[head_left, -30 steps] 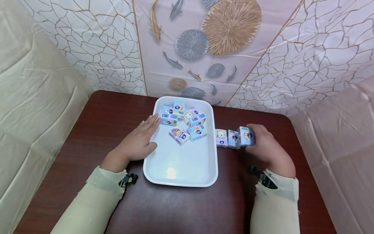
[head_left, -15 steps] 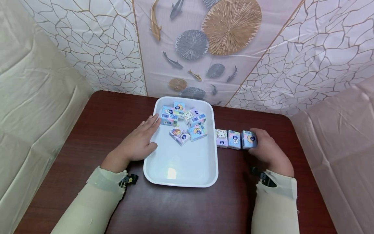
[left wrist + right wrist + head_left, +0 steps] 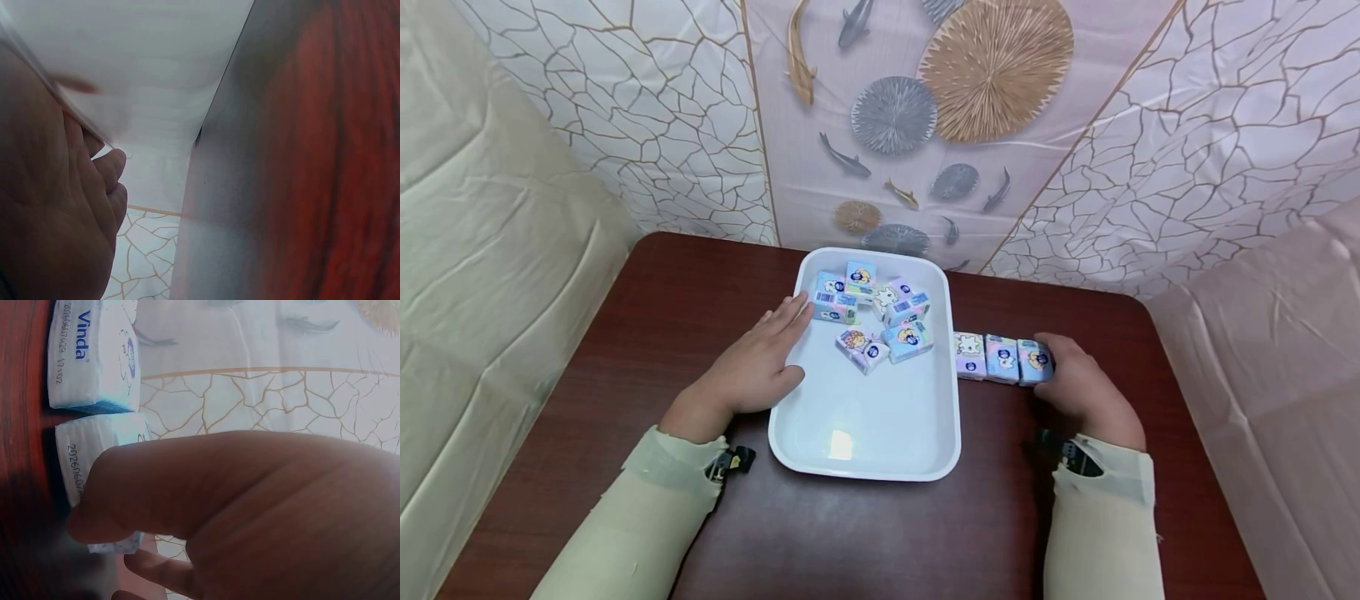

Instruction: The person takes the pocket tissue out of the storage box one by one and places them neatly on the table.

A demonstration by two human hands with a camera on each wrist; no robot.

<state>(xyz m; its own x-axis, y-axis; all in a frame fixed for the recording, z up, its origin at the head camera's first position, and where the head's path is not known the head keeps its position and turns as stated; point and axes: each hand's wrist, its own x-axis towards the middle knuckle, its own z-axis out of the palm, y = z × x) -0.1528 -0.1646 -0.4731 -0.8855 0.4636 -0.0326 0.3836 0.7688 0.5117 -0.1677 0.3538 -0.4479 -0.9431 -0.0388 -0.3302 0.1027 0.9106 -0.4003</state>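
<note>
My right hand (image 3: 1088, 390) grips a small blue tissue pack (image 3: 1034, 362) at the right end of a short row on the table. In the right wrist view, the thumb (image 3: 119, 497) lies across the printed side of that tissue pack. Left of it in the row sit another blue pack (image 3: 1002, 359) and a purple-and-white one (image 3: 970, 356), the latter beside the tray wall. My left hand (image 3: 751, 362) rests with straight fingers over the left rim of the white tray (image 3: 865, 425). From below, the left wrist view shows its fingers (image 3: 109, 167) at the tray's edge.
Several similar tissue packs lie loosely in the tray's far half, among them a purple one (image 3: 861, 348) and a blue one (image 3: 907, 340). The dark wooden table (image 3: 865, 542) ends at a patterned cloth wall (image 3: 685, 125) behind the tray.
My right hand has lowered the blue tissue pack from above the row and slid it left against its neighbour. My left hand and the tray stay as they were.
</note>
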